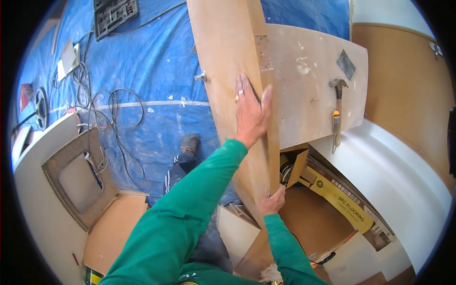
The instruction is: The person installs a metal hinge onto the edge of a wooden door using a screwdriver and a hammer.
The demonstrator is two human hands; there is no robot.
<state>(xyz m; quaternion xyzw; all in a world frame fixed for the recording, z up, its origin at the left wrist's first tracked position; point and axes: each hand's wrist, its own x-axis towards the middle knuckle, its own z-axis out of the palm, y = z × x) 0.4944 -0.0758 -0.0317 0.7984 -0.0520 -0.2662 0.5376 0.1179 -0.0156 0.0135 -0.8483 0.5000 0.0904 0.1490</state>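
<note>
A long pale wooden door (223, 47) stands on its edge in front of me, running from the top of the view down toward my body. Its narrow edge has a recessed hinge cut-out (263, 53) with small screw holes. A metal latch or handle (202, 76) sticks out from its left side. My left hand (251, 111) rests flat on the broad face, fingers stretched out and a ring on one finger. Lower down, my right hand (273, 202) holds the door's right edge; some of its fingers are hidden.
Right of the door, a whitish board (285, 52) carries a hammer (338, 95), a yellow-black screwdriver (335, 123), and a grey abrasive sheet (346, 64). Flooring boxes (339, 199) lie below. Left, cables (114, 109) and a tool case (114, 16) lie on blue tarpaulin (156, 57).
</note>
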